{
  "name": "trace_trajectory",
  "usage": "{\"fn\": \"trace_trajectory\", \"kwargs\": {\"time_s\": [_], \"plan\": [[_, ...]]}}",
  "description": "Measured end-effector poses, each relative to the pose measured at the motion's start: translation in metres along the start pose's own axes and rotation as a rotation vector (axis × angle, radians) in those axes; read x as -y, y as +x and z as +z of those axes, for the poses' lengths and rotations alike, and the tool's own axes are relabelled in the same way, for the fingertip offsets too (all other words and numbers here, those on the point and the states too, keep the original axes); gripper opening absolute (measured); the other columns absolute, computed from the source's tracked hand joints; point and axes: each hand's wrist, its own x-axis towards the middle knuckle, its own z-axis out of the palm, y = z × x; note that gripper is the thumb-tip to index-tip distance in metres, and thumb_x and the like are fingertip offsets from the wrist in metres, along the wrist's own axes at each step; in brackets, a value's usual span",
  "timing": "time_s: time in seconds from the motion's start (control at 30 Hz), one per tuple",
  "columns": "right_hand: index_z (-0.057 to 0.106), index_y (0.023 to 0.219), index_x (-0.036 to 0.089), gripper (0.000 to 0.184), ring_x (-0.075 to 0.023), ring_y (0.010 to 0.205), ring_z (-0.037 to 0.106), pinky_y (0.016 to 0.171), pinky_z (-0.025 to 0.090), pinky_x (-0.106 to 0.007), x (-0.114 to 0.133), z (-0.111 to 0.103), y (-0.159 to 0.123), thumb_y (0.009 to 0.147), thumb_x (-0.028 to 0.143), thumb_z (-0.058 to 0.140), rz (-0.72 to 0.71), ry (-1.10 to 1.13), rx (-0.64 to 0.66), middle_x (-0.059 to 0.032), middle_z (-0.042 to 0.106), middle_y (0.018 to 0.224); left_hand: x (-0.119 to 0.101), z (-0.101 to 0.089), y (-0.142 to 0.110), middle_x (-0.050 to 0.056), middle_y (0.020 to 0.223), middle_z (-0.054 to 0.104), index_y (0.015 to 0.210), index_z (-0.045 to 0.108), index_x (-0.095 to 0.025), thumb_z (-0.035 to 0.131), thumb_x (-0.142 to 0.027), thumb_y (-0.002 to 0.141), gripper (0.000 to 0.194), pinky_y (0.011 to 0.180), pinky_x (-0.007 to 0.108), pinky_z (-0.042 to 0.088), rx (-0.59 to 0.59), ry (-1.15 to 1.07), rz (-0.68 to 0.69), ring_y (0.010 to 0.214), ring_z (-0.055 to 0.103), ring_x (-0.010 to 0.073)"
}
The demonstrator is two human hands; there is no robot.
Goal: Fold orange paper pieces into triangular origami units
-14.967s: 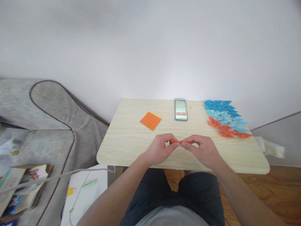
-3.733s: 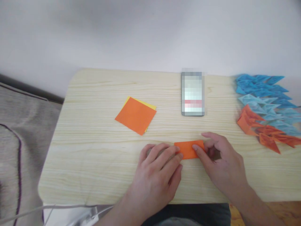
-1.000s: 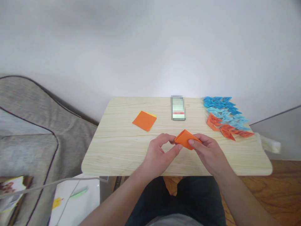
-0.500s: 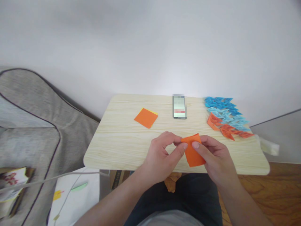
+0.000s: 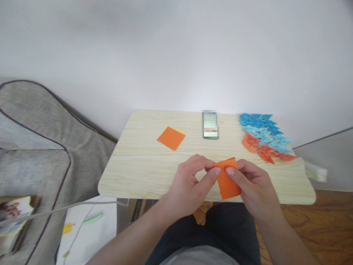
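Observation:
A folded orange sheet of paper (image 5: pixel 228 184) is held up between both hands, over the front edge of the table. My left hand (image 5: pixel 191 182) pinches its upper left corner between thumb and fingers. On the other side, my right hand (image 5: pixel 255 186) grips its right edge, the thumb lying flat on the front face and the fingers behind. Those fingers are partly hidden by the paper. A stack of square paper (image 5: pixel 171 138), orange on top with yellow showing beneath, lies to the left on the tabletop.
The light wood table (image 5: pixel 138 162) stands against a white wall. At its back lies a phone (image 5: pixel 210 125). Folded blue pieces (image 5: pixel 259 121), pale blue pieces (image 5: pixel 270 139) and orange pieces (image 5: pixel 266 152) sit at the right. A grey sofa (image 5: pixel 85 162) is on the left.
The folded orange paper has tilted slightly, its lower edge a little nearer to me. Both hands keep nearly the same grip and position.

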Motion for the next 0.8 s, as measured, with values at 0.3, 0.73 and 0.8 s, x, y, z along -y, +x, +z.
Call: {"fn": "trace_trajectory", "kwargs": {"time_s": [0.3, 0.73, 0.8], "plan": [[0.077, 0.082, 0.022, 0.020, -0.0136, 0.067, 0.057, 0.058, 0.046, -0.024, 0.015, 0.001, 0.000, 0.089, 0.041, 0.078, -0.067, -0.193, 0.017, -0.0012, 0.069, 0.074, 0.003, -0.002, 0.004, 0.001, 0.081, 0.063, 0.087, 0.072, -0.017, 0.060, -0.030, 0.101, 0.023, 0.080, 0.027, 0.043, 0.115, -0.049, -0.039, 0.082, 0.057, 0.0134], [0.073, 0.081, 0.020, 0.029, -0.0128, 0.066, 0.048, 0.060, 0.038, -0.025, 0.018, -0.006, 0.005, 0.095, 0.045, 0.069, -0.065, -0.449, 0.107, 0.0012, 0.061, 0.071, 0.018, -0.001, 0.014, 0.002, 0.078, 0.067, 0.083, 0.074, -0.015, 0.068, -0.034, 0.095, 0.023, 0.075, 0.027, 0.044, 0.023, -0.228, -0.169, 0.077, 0.056, 0.0144], [0.074, 0.083, 0.020, 0.030, -0.0134, 0.069, 0.050, 0.062, 0.039, -0.025, 0.017, -0.007, 0.006, 0.096, 0.047, 0.068, -0.024, -0.425, 0.148, 0.0008, 0.063, 0.074, 0.019, -0.001, 0.015, 0.002, 0.077, 0.067, 0.083, 0.075, -0.015, 0.068, -0.034, 0.095, 0.023, 0.074, 0.027, 0.044, 0.006, -0.256, -0.191, 0.077, 0.056, 0.0143]]}}
